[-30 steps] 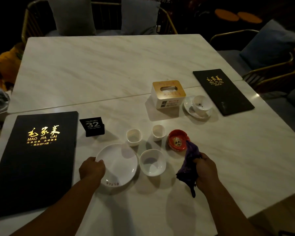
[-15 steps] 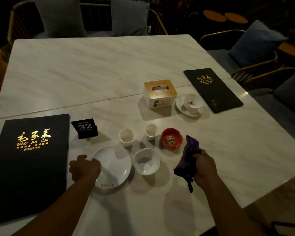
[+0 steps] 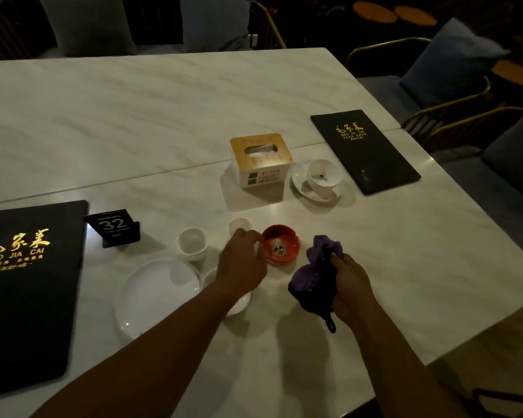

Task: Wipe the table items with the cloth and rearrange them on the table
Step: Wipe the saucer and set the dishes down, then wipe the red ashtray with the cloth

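Note:
My left hand (image 3: 242,263) reaches over the white bowl (image 3: 239,303), with its curled fingertips at the left rim of the red dish (image 3: 284,250); nothing is lifted. My right hand (image 3: 351,285) grips a bunched purple cloth (image 3: 317,267) just right of the red dish. A white plate (image 3: 154,294) lies to the left of my forearm. One small white cup (image 3: 192,244) stands behind the plate. A second cup (image 3: 239,225) is partly hidden by my left hand.
On the marble table (image 3: 405,251) lie a black menu (image 3: 24,282) at the left and another menu (image 3: 364,149) at the far right. A "32" number stand (image 3: 114,227), a tissue box (image 3: 260,159) and a cup on a saucer (image 3: 323,176) stand behind. Chairs surround the table.
My left hand left the white plate's edge and moved right, across the bowl, to the red dish. The right hand and cloth stayed near the dish. The view shifted slightly.

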